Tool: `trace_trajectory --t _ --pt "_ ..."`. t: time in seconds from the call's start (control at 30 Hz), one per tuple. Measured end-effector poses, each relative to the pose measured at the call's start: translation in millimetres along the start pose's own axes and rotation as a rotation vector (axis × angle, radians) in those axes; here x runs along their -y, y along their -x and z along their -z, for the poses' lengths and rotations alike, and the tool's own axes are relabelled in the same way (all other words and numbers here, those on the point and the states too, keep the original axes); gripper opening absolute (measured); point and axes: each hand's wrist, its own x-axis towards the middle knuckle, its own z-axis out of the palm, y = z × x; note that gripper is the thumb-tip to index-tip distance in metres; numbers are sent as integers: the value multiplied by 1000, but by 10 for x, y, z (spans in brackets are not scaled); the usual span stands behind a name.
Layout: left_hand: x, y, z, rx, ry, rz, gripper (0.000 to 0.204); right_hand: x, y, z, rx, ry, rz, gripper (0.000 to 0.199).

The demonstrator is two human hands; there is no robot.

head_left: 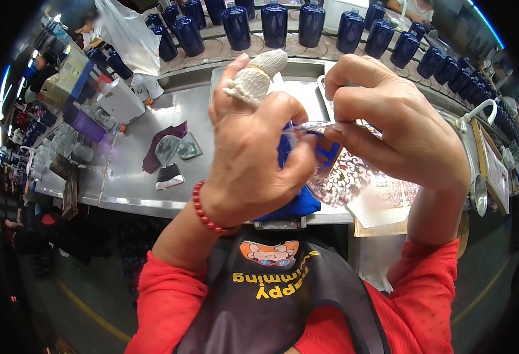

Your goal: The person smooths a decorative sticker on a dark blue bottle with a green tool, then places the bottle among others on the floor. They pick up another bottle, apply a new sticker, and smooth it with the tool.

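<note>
Head view is all I've got, so here goes. My left hand [250, 156] is pinched, thumb and fingers, on the edge of a thin clear film [313, 125], and my right hand [389, 127] is clamped on the same film just beside it, both held up over the steel table [135, 177] in front of my chest. Biggest risk, I'd say: that film is flimsy, so if my two pinches pull unevenly it could tear, crease or fold onto itself. The white cloth finger cot [258, 76] on my left index finger sticks up clear of the grip, so it's no help there, and a slip looks easy. Below my hands sits a blue bottle [292, 200], mostly hidden, so I can't tell how it's standing.

Looks-wise, the film is see-through with a dark swirly printed pattern [345, 177] hanging down. More patterned sheets [389, 197] lie on the table just right of it. A row of dark blue bottles [274, 23] stands along the far edge.
</note>
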Motion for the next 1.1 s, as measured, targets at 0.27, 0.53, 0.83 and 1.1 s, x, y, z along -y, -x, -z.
trace_trajectory --t 0.27,0.53,0.83,1.1 --pt "231 176 310 381 307 395 15 -167 44 -316 72 -189 -104 18" --pt "243 319 472 289 651 416 13 -154 105 -270 47 -417 6 15" --pt "995 564 -299 284 812 749 19 -689 88 -1100 87 -417 -529 30" --pt "1114 576 -405 129 422 694 24 -895 19 -1228 -15 -465 -517 31"
